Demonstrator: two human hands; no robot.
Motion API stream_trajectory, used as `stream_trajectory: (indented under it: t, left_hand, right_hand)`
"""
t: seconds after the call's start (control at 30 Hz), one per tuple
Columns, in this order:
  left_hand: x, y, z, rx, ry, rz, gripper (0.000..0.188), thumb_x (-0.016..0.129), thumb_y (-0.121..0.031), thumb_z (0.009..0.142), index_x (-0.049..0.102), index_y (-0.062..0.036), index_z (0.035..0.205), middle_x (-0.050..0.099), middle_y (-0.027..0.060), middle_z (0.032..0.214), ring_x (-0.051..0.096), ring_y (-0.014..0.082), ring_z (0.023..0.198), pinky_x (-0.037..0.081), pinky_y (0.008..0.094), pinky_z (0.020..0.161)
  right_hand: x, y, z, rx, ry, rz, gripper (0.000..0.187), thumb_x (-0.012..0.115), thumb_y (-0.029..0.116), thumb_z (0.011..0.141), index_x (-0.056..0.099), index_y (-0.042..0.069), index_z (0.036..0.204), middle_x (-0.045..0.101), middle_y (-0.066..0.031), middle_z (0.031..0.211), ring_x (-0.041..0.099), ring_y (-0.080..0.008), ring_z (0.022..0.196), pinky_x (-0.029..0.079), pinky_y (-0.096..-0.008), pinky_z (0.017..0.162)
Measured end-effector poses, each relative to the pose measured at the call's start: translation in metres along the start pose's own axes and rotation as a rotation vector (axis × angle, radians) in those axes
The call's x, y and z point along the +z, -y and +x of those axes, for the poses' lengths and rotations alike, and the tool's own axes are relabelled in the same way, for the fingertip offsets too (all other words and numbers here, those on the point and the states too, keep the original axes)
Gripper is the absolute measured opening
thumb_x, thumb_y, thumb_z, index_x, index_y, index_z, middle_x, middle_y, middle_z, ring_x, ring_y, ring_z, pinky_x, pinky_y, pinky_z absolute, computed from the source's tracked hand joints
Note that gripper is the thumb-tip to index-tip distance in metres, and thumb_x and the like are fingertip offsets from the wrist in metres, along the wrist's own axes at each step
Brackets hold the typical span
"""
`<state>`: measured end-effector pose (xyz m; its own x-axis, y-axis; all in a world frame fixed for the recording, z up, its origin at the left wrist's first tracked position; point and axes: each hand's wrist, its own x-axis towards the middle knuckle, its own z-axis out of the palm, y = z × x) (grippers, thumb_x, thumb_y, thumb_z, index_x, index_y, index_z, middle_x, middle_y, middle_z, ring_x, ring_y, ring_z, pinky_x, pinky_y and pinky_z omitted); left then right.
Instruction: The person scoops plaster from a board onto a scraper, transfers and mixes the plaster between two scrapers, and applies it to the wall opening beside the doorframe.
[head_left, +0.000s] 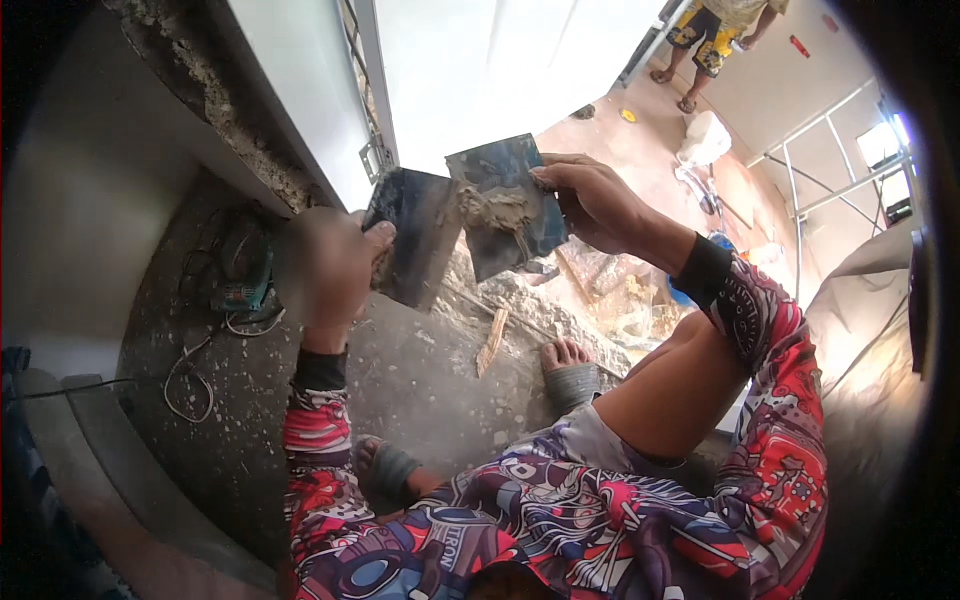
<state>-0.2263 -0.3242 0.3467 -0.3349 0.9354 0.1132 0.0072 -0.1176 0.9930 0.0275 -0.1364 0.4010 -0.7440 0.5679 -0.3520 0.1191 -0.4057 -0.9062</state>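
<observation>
Left hand point(335, 262): blurred, fingers hard to make out; holding the outer edge of a dark plate point(410, 235). Right hand point(605, 205): fingers partly hidden behind a blue-grey plate point(505, 165), its right edge pinched under the thumb. Co-worker point(718, 35), one, far beyond the right hand: head cut off. Plates: two, between the hands, inner edges close; contact unclear. Teal tool point(243, 292): one, left of the left hand. Wood scrap point(491, 342): one, below and between the hands. Dark plate: flat, four-sided, smeared. Blue-grey plate: flat, four-sided, scuffed, bearing grey-brown paste point(495, 210).
</observation>
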Motion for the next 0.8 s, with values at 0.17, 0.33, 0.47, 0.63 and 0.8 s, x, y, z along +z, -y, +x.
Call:
stream_trajectory:
  t: [0.17, 0.33, 0.47, 0.63, 0.8]
  left_hand:
    - [0.044, 0.012, -0.010, -0.209, -0.093, -0.308, 0.013, 0.060, -0.008, 0.094, 0.068, 0.0022, 0.090, 0.066, 0.0000, 0.080, 0.059, 0.0038, 0.070, 0.048, 0.0199, 0.061]
    - [0.068, 0.027, -0.017, -0.382, -0.061, -0.454, 0.013, 0.061, -0.011, 0.093, 0.069, -0.0010, 0.096, 0.069, 0.0015, 0.084, 0.064, 0.0072, 0.067, 0.051, 0.0215, 0.056]
    - [0.088, 0.041, -0.017, -0.352, -0.136, -0.504, 0.010, 0.064, -0.013, 0.091, 0.069, -0.0061, 0.095, 0.070, 0.0008, 0.085, 0.063, 0.0086, 0.063, 0.050, 0.0187, 0.051]
    - [0.084, 0.054, -0.014, -0.552, -0.025, -0.855, 0.018, 0.063, -0.011, 0.090, 0.066, -0.0027, 0.106, 0.070, 0.0060, 0.094, 0.070, 0.0171, 0.081, 0.060, 0.0290, 0.066]
    - [0.085, 0.032, -0.011, -0.556, -0.072, -0.895, 0.025, 0.059, -0.011, 0.092, 0.062, -0.0013, 0.115, 0.070, 0.0076, 0.102, 0.071, 0.0176, 0.086, 0.061, 0.0296, 0.070]
  right_hand:
    - [0.023, 0.013, -0.010, 0.031, -0.109, -0.061, 0.024, 0.047, 0.013, 0.099, 0.063, -0.004, 0.100, 0.065, -0.0074, 0.084, 0.066, -0.0157, 0.067, 0.058, -0.0314, 0.062]
    - [0.020, 0.001, -0.004, 0.075, -0.126, -0.148, 0.030, 0.043, 0.013, 0.098, 0.059, -0.012, 0.104, 0.063, -0.0191, 0.100, 0.069, -0.0312, 0.079, 0.063, -0.0420, 0.069]
    - [0.015, -0.007, 0.003, 0.086, -0.138, -0.167, 0.031, 0.042, 0.013, 0.099, 0.059, -0.013, 0.103, 0.063, -0.0192, 0.099, 0.068, -0.0334, 0.080, 0.064, -0.0432, 0.067]
    - [0.015, -0.003, 0.003, 0.155, -0.154, -0.114, 0.037, 0.036, 0.017, 0.102, 0.055, -0.013, 0.112, 0.060, -0.0220, 0.105, 0.067, -0.0350, 0.085, 0.062, -0.0458, 0.073]
    - [0.004, 0.000, 0.007, 0.169, -0.178, -0.049, 0.032, 0.040, 0.017, 0.101, 0.056, -0.010, 0.109, 0.061, -0.0178, 0.102, 0.067, -0.0302, 0.079, 0.060, -0.0452, 0.074]
